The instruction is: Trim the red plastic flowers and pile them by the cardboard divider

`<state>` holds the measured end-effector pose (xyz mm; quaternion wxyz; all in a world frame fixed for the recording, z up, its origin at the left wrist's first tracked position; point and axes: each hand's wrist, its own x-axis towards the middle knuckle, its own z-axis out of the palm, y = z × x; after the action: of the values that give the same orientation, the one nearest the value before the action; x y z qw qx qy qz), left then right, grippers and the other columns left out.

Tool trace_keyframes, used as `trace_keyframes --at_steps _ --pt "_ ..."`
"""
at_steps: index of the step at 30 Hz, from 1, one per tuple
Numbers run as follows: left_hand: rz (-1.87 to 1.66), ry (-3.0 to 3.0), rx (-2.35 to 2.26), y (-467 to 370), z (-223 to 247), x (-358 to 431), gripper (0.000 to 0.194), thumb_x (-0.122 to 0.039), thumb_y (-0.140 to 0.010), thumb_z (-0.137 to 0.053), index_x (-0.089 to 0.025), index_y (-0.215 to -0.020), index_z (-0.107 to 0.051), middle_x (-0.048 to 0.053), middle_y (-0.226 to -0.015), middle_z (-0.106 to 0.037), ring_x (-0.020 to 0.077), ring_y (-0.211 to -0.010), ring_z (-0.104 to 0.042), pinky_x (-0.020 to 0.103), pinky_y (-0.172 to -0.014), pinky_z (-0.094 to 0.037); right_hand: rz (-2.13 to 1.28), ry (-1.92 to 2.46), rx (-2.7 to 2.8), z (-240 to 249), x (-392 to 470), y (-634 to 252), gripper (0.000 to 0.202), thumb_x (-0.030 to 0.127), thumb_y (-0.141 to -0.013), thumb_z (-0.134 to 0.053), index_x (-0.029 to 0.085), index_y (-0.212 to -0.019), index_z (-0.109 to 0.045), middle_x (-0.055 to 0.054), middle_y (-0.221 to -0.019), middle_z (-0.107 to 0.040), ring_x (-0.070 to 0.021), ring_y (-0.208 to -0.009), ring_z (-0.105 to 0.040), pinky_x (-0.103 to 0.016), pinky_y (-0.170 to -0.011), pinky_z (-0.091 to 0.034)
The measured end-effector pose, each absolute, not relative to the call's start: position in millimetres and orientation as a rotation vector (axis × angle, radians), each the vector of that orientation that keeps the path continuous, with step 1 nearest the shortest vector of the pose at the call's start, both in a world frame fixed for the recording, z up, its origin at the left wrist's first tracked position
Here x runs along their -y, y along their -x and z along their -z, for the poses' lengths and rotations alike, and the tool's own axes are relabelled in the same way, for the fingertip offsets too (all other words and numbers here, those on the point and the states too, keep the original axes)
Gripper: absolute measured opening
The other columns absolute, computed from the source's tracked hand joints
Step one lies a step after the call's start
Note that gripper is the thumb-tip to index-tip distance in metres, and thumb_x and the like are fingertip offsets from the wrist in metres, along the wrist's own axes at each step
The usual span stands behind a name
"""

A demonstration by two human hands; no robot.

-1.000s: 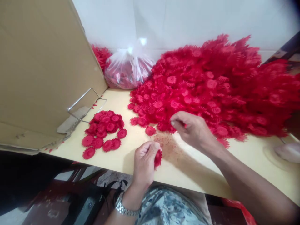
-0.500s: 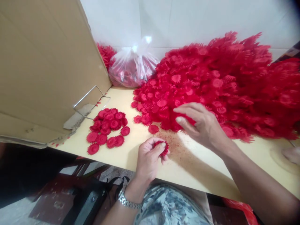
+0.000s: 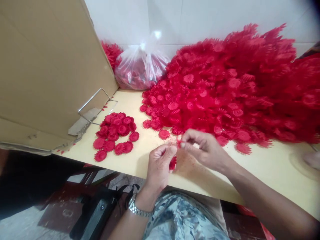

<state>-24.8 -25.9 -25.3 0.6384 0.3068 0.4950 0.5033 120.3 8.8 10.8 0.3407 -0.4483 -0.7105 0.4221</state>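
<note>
My left hand is closed around a red toothed disc, whose lower part shows below the fingers. Beside it, my right hand pinches a small red piece between thumb and forefinger, close to the left fingertips. Whether that piece is joined to the disc I cannot tell. A single red disc lies on the table just behind my hands. Past it rises a large heap of red toothed pieces. To the left sits a small group of similar discs.
A cardboard box stands at the left, with a bent wire frame by its lower edge. Against the wall rests a tied clear plastic bag of red pieces. Red crumbs dot the pale table. Someone's blurred hand shows at the far right.
My right hand has come down from the heap toward my left hand, its fingers closing into a pinch. The disc in my left hand has turned and now shows less of its face.
</note>
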Motion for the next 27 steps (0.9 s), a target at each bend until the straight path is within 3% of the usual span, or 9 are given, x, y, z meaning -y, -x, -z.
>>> trace_keyframes --at_steps 4,7,10,12,15,22,25,27 --pt "-1.124 -0.617 -1.112 27 21 24 0.043 -0.055 -0.069 -0.063 -0.015 -0.057 -0.05 -0.005 -0.042 -0.045 0.0043 -0.034 -0.038 0.016 -0.032 -0.022 -0.071 1.461 1.905 -29 -49 -149 0.014 0.027 -0.083 -0.051 0.02 -0.08 -0.062 -0.004 -0.075 -0.063 -0.0179 -0.067 -0.058 -0.032 -0.061 -0.047" --pt "-1.08 -0.526 -0.994 27 16 23 0.038 -0.051 -0.07 -0.062 -0.014 -0.066 -0.055 -0.002 -0.049 -0.053 0.0088 -0.038 -0.049 0.019 -0.034 -0.032 0.211 1.539 1.929 -40 -76 -169 0.021 0.029 -0.086 -0.047 0.025 -0.095 -0.064 -0.01 -0.097 -0.063 -0.0291 -0.097 -0.056 -0.05 -0.088 -0.041" --pt "-1.07 -0.508 -0.95 27 14 23 0.023 -0.03 -0.064 -0.071 -0.014 -0.069 -0.055 -0.002 -0.053 -0.057 0.0097 -0.04 -0.053 0.019 -0.036 -0.037 0.292 1.444 2.066 -39 -76 -172 0.027 0.031 -0.087 -0.045 0.025 -0.109 -0.062 -0.011 -0.111 -0.059 -0.03 -0.109 -0.051 -0.05 -0.096 -0.039" --pt "-1.082 -0.522 -0.984 27 16 24 0.02 -0.024 -0.062 -0.071 -0.015 -0.068 -0.055 -0.003 -0.05 -0.056 0.008 -0.036 -0.049 0.017 -0.033 -0.033 0.184 1.335 2.112 -33 -62 -164 0.029 0.029 -0.087 -0.047 0.02 -0.11 -0.062 -0.013 -0.112 -0.06 -0.0286 -0.105 -0.055 -0.045 -0.09 -0.045" --pt "-1.097 -0.546 -1.057 27 18 25 0.023 -0.029 -0.063 -0.071 -0.015 -0.066 -0.053 -0.004 -0.045 -0.054 0.0052 -0.032 -0.042 0.015 -0.03 -0.027 -0.15 1.214 2.185 -26 -37 -148 0.024 0.028 -0.087 -0.049 0.018 -0.101 -0.065 -0.012 -0.104 -0.064 -0.0239 -0.094 -0.06 -0.037 -0.081 -0.049" --pt "-1.128 -0.669 -1.161 21 21 26 0.043 -0.049 -0.063 -0.071 -0.016 -0.052 -0.044 -0.009 -0.039 -0.036 0.0021 -0.031 -0.03 0.014 -0.028 -0.02 -1.186 1.08 2.035 -15 -4 -121 0.019 0.036 -0.083 -0.057 0.018 -0.081 -0.061 -0.001 -0.073 -0.062 -0.0121 -0.064 -0.055 -0.023 -0.056 -0.042" --pt "-1.118 -0.647 -1.167 20 22 26 0.044 -0.055 -0.063 -0.068 -0.016 -0.055 -0.048 -0.009 -0.038 -0.036 0.0023 -0.029 -0.028 0.015 -0.027 -0.019 -1.364 1.068 1.925 -9 2 -115 0.017 0.033 -0.083 -0.056 0.017 -0.076 -0.054 0.002 -0.063 -0.054 -0.0096 -0.057 -0.049 -0.021 -0.052 -0.038" --pt "-1.112 -0.658 -1.132 21 22 26 0.044 -0.056 -0.065 -0.066 -0.016 -0.056 -0.049 -0.008 -0.038 -0.039 0.0023 -0.028 -0.029 0.015 -0.027 -0.018 -1.31 1.085 1.883 -9 1 -116 0.016 0.029 -0.084 -0.053 0.018 -0.073 -0.052 0.003 -0.062 -0.051 -0.0095 -0.056 -0.047 -0.022 -0.051 -0.037"
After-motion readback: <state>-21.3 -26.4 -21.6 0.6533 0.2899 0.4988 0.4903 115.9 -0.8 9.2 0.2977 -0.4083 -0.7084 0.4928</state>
